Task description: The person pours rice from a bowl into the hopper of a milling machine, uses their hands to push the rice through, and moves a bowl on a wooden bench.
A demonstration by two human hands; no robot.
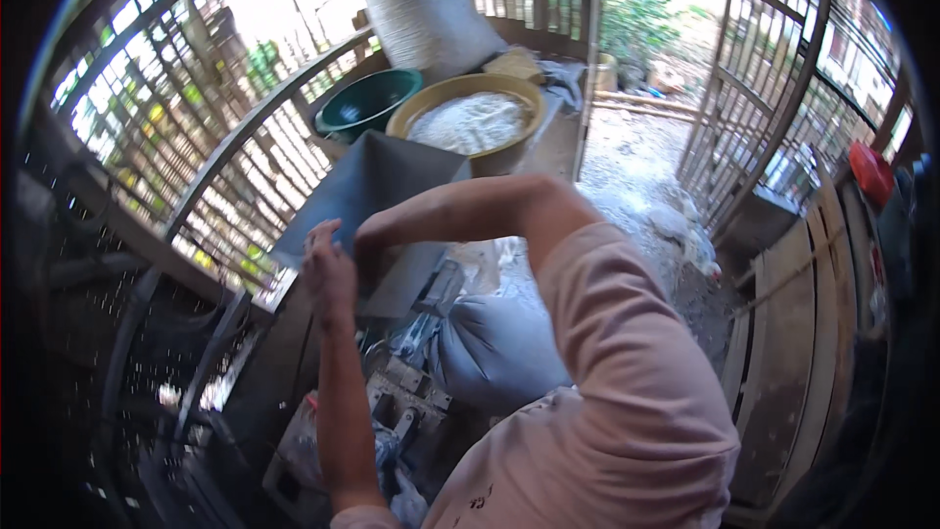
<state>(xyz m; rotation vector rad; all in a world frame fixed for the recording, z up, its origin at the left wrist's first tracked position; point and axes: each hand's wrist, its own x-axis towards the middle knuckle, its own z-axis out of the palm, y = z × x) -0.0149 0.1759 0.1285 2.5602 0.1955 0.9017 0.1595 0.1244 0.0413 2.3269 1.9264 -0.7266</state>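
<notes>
A grey sheet-metal hopper [431,165] with a wide square mouth stands in front of me. My left hand [329,272] is at its near left rim, fingers loosely stretched and apart, with nothing seen in them. From the right, my bent right arm reaches across the hopper, and my right hand [370,253] points down into its shadowed mouth. The fingers of that hand are hidden, so what they hold or touch cannot be seen. Beneath the hopper is a machine frame with metal fittings [406,418]. A bulging pale sack [494,353] sits beside it.
Beyond the hopper are a yellow basin [537,108] of white shredded or grainy stuff, a green basin [338,125] and a tall white sack [421,10]. Slatted walls enclose the left side. A white bird [697,247] is on the floor near the open slatted gate [754,88]. Wooden boards [783,333] stand right.
</notes>
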